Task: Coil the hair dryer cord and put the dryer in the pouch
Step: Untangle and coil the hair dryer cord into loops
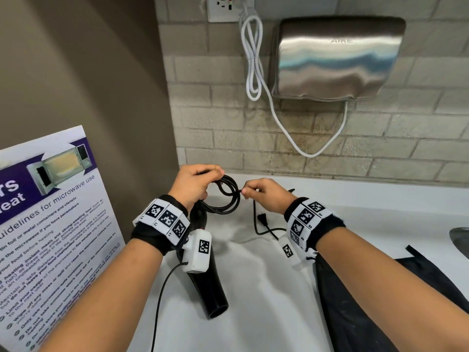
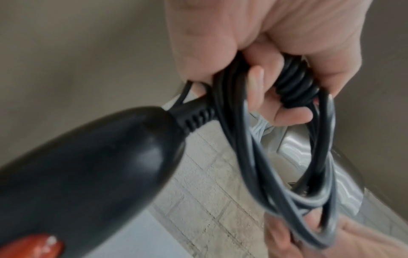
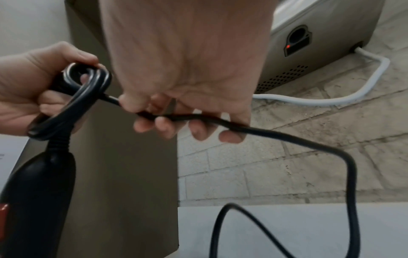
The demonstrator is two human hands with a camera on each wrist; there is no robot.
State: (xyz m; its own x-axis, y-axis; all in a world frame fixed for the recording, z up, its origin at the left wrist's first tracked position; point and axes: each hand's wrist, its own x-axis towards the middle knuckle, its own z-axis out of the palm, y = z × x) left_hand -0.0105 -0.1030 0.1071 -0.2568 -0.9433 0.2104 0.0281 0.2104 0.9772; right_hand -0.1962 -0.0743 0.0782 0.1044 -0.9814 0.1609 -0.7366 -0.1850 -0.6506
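Overhead, white counter (image 1: 355,224), tiled wall (image 1: 215,118), left hand (image 1: 193,184) gripping cord loops (image 1: 228,196), right hand (image 1: 266,196) pinching cord.

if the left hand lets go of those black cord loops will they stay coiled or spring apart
Probably spring loose: the cord looks fairly stiff, holding rounded loops only where the left hand grips them. The free tail past the right hand keeps kinked bends, so it likely resists lying flat.

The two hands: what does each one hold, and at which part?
Left hand grips the coiled loops of the dryer's cord at their top; right hand pinches the loose cord just beyond the coil.
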